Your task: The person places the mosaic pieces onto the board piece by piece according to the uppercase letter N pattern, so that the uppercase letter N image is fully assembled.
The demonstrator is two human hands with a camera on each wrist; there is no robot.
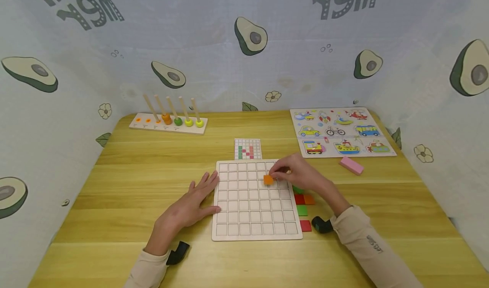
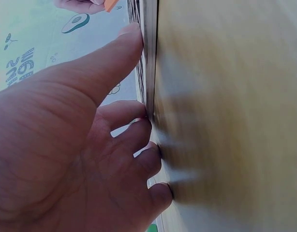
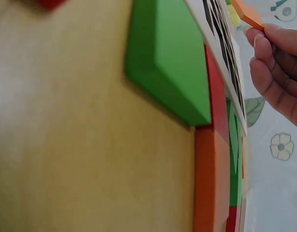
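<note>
A pale wooden grid board (image 1: 243, 205) lies flat on the table. Above its upper right squares, my right hand (image 1: 302, 173) pinches an orange square tile (image 1: 268, 180) between thumb and fingertips; the right wrist view shows the same orange tile (image 3: 247, 13) held by one end. My left hand (image 1: 191, 203) rests at the board's left edge, fingers spread and straight, thumb touching the rim. In the left wrist view the fingertips (image 2: 160, 193) of that hand meet the table beside the board's side. A small pattern card (image 1: 247, 149) with coloured squares lies behind the board.
Right of the board lie loose tiles: a green tile (image 1: 302, 210), a red tile (image 1: 305, 225), an orange tile (image 1: 309, 199) and others. Farther back are a vehicle puzzle board (image 1: 332, 152), a pink block (image 1: 351, 165) and a peg stand (image 1: 168, 127) with beads.
</note>
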